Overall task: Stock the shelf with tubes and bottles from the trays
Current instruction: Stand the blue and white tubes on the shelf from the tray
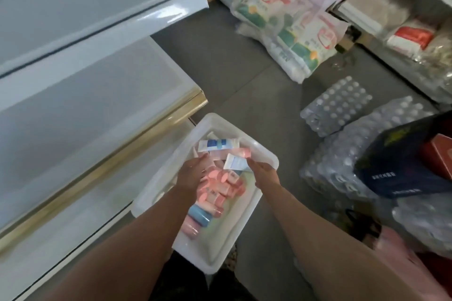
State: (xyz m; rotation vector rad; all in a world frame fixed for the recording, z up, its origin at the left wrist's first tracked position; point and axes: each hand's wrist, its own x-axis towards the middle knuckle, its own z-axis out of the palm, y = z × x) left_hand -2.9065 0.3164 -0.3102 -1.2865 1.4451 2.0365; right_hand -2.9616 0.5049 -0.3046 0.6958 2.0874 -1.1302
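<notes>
While both forearms reach down, left hand (195, 173) lies flat over pink bottles (217, 190) in the white tray (266, 154), holding nothing I can make out. Right hand (265, 173) pinches a white-and-blue tube (236, 162) at tray's right side. Best to gather several, caps aligned, before lifting. Another tube (217, 144) lies farther in. Shelf (80, 110) stands bare, left.

Both hands (193, 173) (265, 175) over white tray (266, 157) of pink tubes (220, 188).
</notes>
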